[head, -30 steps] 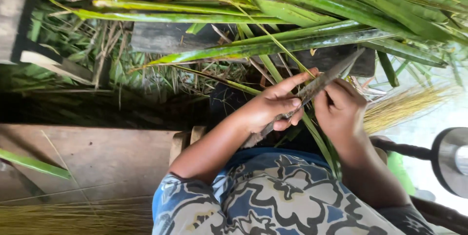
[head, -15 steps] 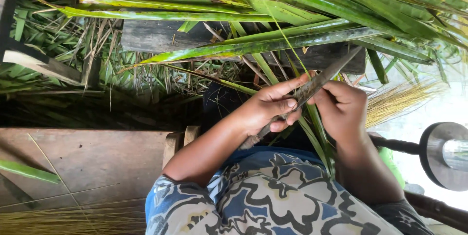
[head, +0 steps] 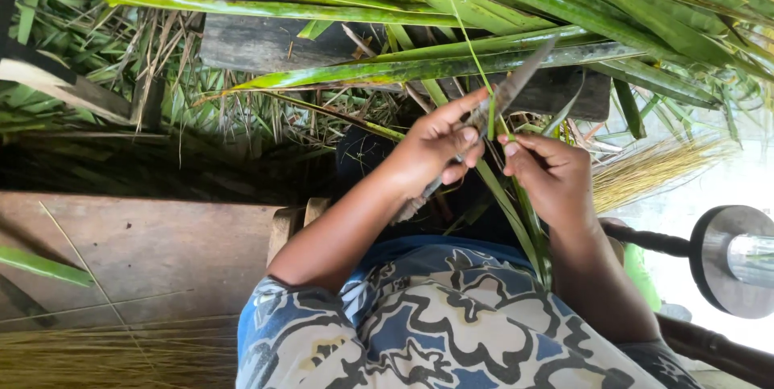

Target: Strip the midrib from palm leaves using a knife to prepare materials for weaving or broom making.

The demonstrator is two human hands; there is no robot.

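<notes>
My left hand (head: 431, 155) is closed around a long, dull grey knife (head: 516, 83) whose blade points up and to the right. Its forefinger lies stretched along the blade. A narrow green palm leaflet (head: 504, 203) runs from my lap up past the blade. My right hand (head: 548, 171) pinches this leaflet between thumb and fingers just right of the knife. The blade rests against the leaflet between the two hands. My patterned blue and cream garment (head: 435, 324) fills the bottom of the view.
Long green palm leaves (head: 484, 10) lie piled across the top over a dark wooden plank (head: 258, 46). Bundles of straw-coloured midribs lie at the right (head: 653, 167) and the lower left (head: 105, 357). A wooden board (head: 145, 252) sits at left and a round metal object (head: 726, 260) at right.
The knife has swung to a steeper angle and both hands have shifted up and left. My right hand has come off the blade and now pinches the leaflet.
</notes>
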